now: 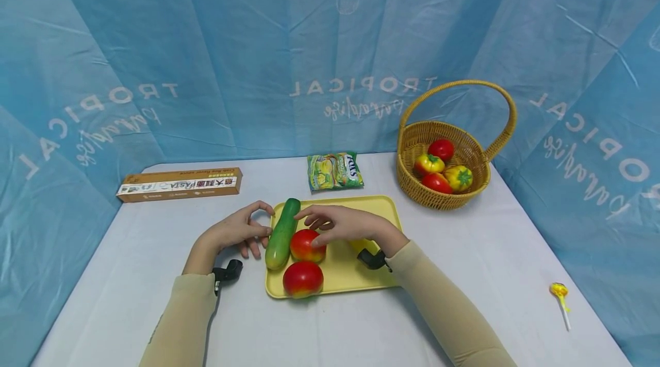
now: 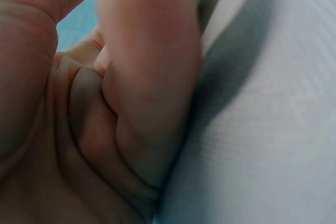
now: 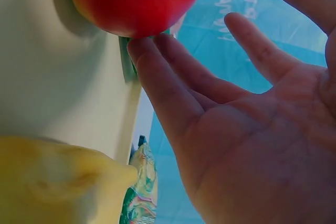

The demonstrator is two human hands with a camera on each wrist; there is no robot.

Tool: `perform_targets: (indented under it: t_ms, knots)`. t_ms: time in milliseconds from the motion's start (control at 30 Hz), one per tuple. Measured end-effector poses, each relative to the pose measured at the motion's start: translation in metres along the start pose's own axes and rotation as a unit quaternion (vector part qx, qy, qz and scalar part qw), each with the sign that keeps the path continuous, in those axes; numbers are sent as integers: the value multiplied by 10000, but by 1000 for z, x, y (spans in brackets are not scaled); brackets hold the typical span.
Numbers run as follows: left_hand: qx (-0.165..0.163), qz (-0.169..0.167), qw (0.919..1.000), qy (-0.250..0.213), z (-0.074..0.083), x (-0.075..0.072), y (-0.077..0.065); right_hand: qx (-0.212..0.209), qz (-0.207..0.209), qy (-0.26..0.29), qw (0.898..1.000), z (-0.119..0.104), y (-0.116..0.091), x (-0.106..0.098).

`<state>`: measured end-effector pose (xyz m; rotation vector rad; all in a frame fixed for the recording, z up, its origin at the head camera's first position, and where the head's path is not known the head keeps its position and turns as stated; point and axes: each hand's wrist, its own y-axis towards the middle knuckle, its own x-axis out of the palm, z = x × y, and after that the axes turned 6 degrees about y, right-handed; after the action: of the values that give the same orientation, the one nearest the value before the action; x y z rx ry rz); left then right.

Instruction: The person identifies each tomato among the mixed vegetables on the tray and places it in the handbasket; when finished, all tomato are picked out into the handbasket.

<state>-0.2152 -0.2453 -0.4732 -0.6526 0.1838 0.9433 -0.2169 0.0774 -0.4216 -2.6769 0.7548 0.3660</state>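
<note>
A yellow tray (image 1: 350, 281) carries a long green cucumber (image 1: 282, 235) at its left side. Right of the cucumber lies a red-and-yellow round fruit (image 1: 304, 247), with a second red round fruit (image 1: 303, 279) at the front rim. My left hand (image 1: 242, 229) is left of the cucumber, fingers loosely bent and holding nothing. Over the rear fruit hovers my right hand (image 1: 342, 224), palm down. The right wrist view shows its fingers extended, tips right by the red fruit (image 3: 136, 3). A yellow fruit with a pointed tip (image 3: 68, 182) lies under the right wrist, mostly hidden from the head.
Behind the tray is a green snack bag (image 1: 335, 171). A long pasta box (image 1: 180, 185) lies back left. At back right stands a wicker basket (image 1: 438, 201) with several red and yellow fruits. A lollipop (image 1: 559, 292) lies far right. Blue curtains (image 1: 258, 69) border the table.
</note>
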Motion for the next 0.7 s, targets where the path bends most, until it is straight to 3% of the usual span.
perform_targets:
  t_ms: [467,700]
  knots:
    - [-5,-9,10000,2,0,0,1,121,-364,-50,9993,-1,1,4]
    - [24,-47,10000,-76,0,0,0,90,-313,-219,9992,-1,1,6]
